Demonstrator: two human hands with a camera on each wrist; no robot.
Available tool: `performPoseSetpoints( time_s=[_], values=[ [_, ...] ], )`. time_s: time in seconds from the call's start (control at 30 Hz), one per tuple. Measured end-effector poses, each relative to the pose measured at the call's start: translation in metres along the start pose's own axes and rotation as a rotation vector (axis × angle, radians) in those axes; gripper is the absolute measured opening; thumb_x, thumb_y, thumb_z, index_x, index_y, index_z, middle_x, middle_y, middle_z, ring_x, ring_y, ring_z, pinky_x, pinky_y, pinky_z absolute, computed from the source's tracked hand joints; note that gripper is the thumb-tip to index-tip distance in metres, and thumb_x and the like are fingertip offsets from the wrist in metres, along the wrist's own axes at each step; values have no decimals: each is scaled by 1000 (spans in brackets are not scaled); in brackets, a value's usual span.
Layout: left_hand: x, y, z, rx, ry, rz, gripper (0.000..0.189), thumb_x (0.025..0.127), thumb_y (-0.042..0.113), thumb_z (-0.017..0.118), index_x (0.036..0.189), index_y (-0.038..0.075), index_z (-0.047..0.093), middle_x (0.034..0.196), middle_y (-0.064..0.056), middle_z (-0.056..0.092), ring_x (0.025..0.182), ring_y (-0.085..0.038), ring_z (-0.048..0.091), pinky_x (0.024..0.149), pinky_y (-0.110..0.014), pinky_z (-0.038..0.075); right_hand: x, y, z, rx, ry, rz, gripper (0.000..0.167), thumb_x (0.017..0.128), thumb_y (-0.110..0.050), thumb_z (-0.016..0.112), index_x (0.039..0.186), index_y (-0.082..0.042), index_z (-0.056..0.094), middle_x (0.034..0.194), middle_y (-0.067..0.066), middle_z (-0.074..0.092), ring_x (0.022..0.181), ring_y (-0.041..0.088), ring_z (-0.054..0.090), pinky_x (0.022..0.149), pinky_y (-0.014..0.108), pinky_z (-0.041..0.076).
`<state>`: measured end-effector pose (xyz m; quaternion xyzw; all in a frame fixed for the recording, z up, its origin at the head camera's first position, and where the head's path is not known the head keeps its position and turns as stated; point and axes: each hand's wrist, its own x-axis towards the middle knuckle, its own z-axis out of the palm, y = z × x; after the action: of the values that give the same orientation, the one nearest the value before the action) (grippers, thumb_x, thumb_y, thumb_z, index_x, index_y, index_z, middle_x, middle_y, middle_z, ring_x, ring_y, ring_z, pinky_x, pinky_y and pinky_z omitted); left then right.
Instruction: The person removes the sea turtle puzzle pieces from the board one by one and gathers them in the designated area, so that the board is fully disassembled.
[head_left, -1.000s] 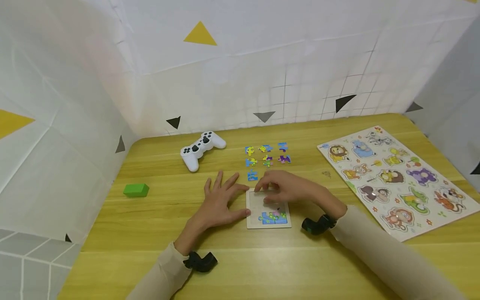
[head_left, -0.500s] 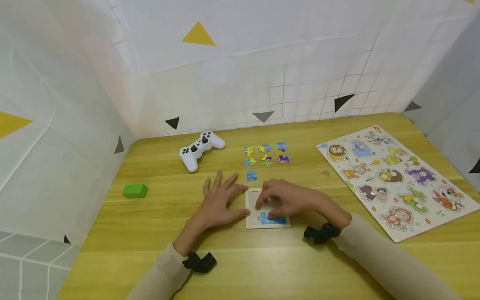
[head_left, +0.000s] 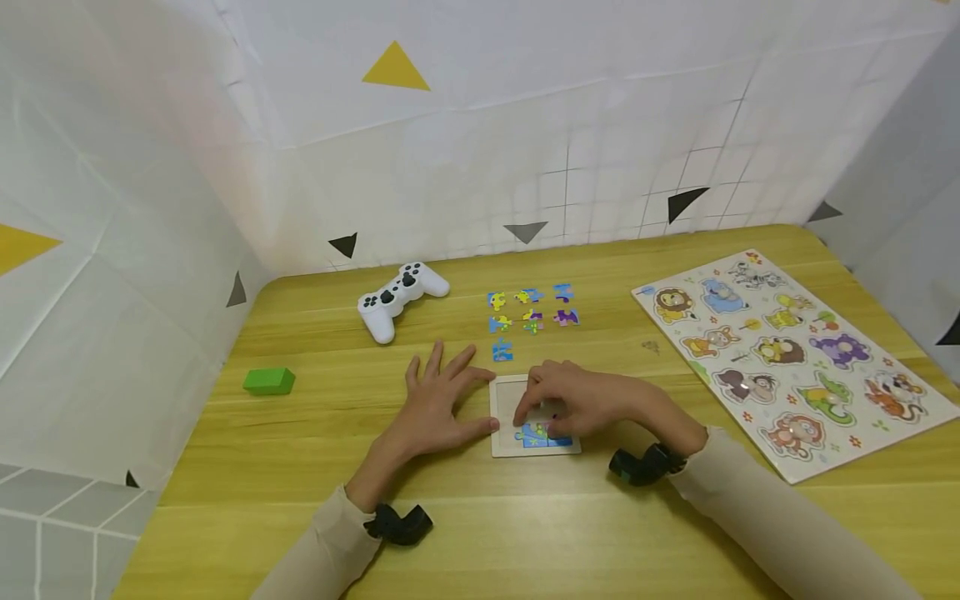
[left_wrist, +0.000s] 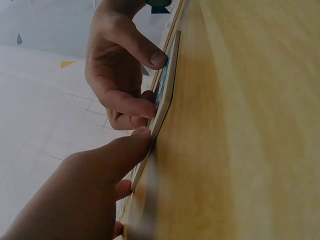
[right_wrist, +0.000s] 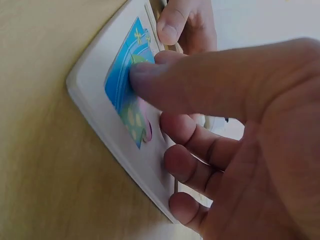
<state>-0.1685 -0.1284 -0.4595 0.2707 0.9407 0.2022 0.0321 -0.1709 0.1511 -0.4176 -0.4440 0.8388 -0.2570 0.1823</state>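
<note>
In the head view a small pale puzzle tray (head_left: 536,454) lies on the table with blue jigsaw pieces (head_left: 531,438) joined along its near right part. My left hand (head_left: 435,408) is spread flat beside it, thumb and index fingertip touching the tray's left edge. Over the tray, my right hand (head_left: 581,398) bends its fingers, and its thumb (right_wrist: 155,82) presses on the blue and green pieces in the right wrist view. Its index fingertip stays apart from the thumb, near the tray's bare floor. Part of the joined pieces is hidden under the thumb.
Several loose jigsaw pieces (head_left: 502,350) lie in rows behind the tray. A white game controller (head_left: 402,296) is at the back left, a green block (head_left: 270,382) at the left. A large animal puzzle board (head_left: 795,358) covers the right side. White cloth (head_left: 465,183) hangs behind the table.
The right hand has come nearer over the tray, and its thumb has come down onto the joined pieces. The index finger has drawn back from the tray's far edge. The left hand stays put.
</note>
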Motion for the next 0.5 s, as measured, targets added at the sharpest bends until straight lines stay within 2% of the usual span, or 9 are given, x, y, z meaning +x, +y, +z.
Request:
performPoseSetpoints(
  time_s=[0.23, 0.5],
  values=[
    [-1, 0, 0, 1, 2, -2, 62, 84, 70, 64, 139, 43, 54, 170, -1, 26, 157, -48, 2, 117, -74, 0, 0, -1, 0, 22, -25, 10, 37, 88, -9, 74, 117, -33, 75, 104, -4, 59, 96, 15, 45, 83, 33, 30],
    [0, 0, 0, 13, -3, -8, 63, 84, 71, 63, 140, 44, 53, 170, 1, 25, 157, -47, 1, 117, -73, 0, -2, -2, -2, 16, -38, 25, 36, 90, -9, 72, 116, -34, 73, 110, -4, 60, 99, 16, 46, 86, 34, 32]
  ],
)
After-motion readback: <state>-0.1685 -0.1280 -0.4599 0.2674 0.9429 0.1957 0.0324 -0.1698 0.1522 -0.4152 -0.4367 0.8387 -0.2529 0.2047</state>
